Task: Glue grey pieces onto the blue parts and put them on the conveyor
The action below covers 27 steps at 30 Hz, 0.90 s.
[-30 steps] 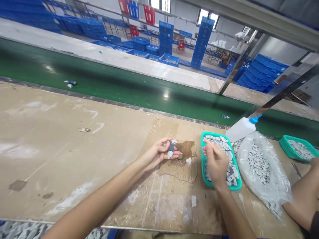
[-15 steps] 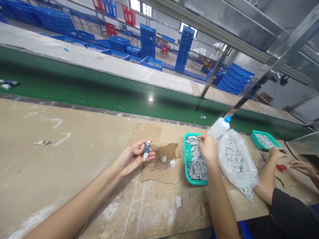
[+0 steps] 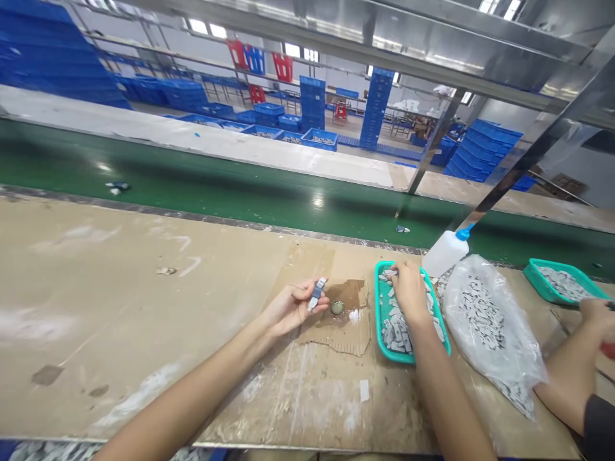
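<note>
My left hand (image 3: 294,307) holds a small dark-blue plastic part with pale ends (image 3: 316,294) between thumb and fingers, palm turned up. A small round metal cap (image 3: 337,308) rests on the stained cardboard piece (image 3: 353,339) just right of that hand. My right hand (image 3: 411,291) reaches down into a green plastic basket (image 3: 378,320), its fingers drawn together at the far end. Flat grey plastic pieces (image 3: 400,333) fill much of the basket. Whether a piece is pinched in the fingertips is hidden.
Behind the basket leans a white squeeze bottle (image 3: 446,253) with a blue cap. A clear bag of small parts (image 3: 485,320) lies to its right, near another green basket (image 3: 560,282) and a co-worker's arm (image 3: 574,365). A green belt (image 3: 250,192) crosses beyond the table.
The camera has turned left, so the scene sits further right. My right hand has dipped lower into the basket. My left hand keeps its hold on the blue part.
</note>
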{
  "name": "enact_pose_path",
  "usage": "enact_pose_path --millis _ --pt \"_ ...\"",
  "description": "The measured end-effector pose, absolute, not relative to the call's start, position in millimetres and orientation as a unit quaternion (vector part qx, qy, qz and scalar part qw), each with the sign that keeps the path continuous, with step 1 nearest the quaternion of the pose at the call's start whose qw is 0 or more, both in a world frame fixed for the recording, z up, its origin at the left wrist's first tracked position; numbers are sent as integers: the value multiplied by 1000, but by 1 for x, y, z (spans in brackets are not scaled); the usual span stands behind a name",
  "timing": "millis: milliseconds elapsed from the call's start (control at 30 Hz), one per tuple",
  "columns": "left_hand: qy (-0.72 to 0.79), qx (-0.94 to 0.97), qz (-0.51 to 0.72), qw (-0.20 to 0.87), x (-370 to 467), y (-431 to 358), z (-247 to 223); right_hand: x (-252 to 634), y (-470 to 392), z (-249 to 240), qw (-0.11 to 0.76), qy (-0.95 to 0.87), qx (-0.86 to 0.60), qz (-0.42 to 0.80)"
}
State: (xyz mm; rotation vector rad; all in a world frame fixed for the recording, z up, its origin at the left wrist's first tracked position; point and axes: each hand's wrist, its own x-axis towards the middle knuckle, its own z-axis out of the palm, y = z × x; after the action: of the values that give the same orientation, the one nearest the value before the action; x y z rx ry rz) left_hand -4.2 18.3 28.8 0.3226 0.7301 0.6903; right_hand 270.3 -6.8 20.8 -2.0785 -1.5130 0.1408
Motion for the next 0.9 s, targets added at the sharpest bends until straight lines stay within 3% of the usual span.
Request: enact_pose_path --millis 167,300,500,900 --pt "312 160 350 869 -6 20 28 271 -13 31 393 -522 -749 112" --pt "331 157 378 851 -5 24 28 243 -23 31 445 -545 -672 232" --pt "339 135 411 835 -4 32 26 198 -41 10 403 -616 -596 322" --pt "354 209 476 777 -22 64 2 195 -52 8 314 -739 -574 160"
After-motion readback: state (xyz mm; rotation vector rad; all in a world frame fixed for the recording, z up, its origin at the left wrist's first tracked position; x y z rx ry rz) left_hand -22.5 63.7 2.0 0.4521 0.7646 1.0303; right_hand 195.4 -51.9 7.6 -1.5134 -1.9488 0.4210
